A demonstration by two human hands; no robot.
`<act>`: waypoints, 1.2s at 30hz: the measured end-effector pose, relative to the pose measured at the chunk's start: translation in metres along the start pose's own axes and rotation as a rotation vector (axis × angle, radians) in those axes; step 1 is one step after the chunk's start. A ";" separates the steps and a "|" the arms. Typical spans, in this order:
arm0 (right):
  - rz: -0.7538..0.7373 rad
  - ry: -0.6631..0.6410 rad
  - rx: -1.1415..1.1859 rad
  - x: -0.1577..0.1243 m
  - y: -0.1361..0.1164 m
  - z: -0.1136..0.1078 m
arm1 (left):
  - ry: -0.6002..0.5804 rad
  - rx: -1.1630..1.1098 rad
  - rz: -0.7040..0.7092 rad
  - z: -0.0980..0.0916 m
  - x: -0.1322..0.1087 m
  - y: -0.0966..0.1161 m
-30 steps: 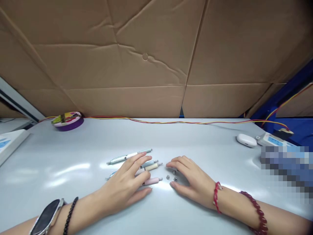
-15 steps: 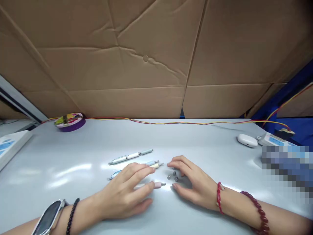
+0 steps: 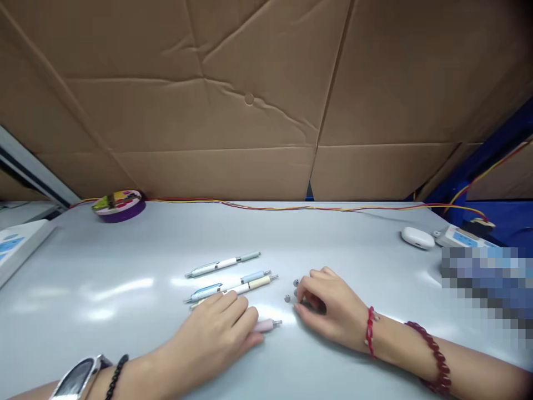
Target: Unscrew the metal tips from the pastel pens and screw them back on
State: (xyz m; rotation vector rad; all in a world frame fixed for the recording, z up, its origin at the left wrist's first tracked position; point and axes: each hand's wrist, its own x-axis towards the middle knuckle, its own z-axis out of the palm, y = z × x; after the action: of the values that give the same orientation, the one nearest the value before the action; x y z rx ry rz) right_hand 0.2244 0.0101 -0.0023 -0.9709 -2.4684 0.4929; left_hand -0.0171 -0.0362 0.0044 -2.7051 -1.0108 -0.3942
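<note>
My left hand [image 3: 212, 339] is closed around a pen with a pink front part [image 3: 266, 325], its metal end pointing right; the fingers cover most of the barrel. Just beyond the knuckles lie a blue-and-white pen [image 3: 208, 291] and a cream-and-white pen [image 3: 258, 283], the latter partly hidden by the hand. Farther back is a white pen with a grey-green end [image 3: 225, 264]. My right hand [image 3: 328, 305] has its fingers curled, thumb and index nearly together; what they pinch is hidden. Beside those fingertips sit small grey metal pieces [image 3: 287, 298].
A round purple tin [image 3: 125, 214] stands at the back left. Red and yellow wires [image 3: 291, 209] run along the back edge below a cardboard wall [image 3: 216, 111]. A white earbud case [image 3: 417, 238] and a power strip [image 3: 462, 238] lie right; another white strip [image 3: 20, 244] is left.
My left hand has moved slightly down and left, closing on the pink pen and uncovering more of the others. The right hand's fingers have curled in over some of the grey pieces.
</note>
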 end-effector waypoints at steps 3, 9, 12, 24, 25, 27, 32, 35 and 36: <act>-0.037 -0.028 0.049 -0.001 0.002 0.002 | -0.033 -0.159 -0.014 -0.005 0.001 -0.003; -0.196 0.148 0.229 -0.005 -0.003 -0.003 | -0.182 -0.510 -0.203 -0.014 0.001 -0.006; -0.137 0.240 0.370 -0.007 -0.012 -0.007 | -0.237 -0.633 -0.239 -0.013 0.003 -0.006; -0.085 0.075 0.455 -0.011 -0.019 0.001 | -0.281 -0.766 -0.213 -0.007 0.001 -0.009; -0.085 0.066 0.444 -0.011 -0.019 0.002 | -0.282 -0.765 -0.208 -0.007 0.001 -0.009; -0.084 0.045 0.428 -0.011 -0.018 0.002 | -0.285 -0.763 -0.206 -0.005 0.001 -0.009; -0.057 0.012 0.421 -0.011 -0.016 0.004 | -0.304 -0.762 -0.259 -0.005 0.002 -0.007; -0.055 0.008 0.404 -0.011 -0.016 0.005 | -0.329 -0.784 -0.323 -0.008 0.004 -0.004; -0.062 0.015 0.393 -0.011 -0.016 0.005 | -0.336 -0.797 -0.344 -0.009 0.005 -0.003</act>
State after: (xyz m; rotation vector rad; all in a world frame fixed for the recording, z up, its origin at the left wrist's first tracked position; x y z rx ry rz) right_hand 0.2208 -0.0092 -0.0017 -0.7318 -2.2581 0.9028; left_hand -0.0176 -0.0337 0.0148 -3.3665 -1.7298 -0.4932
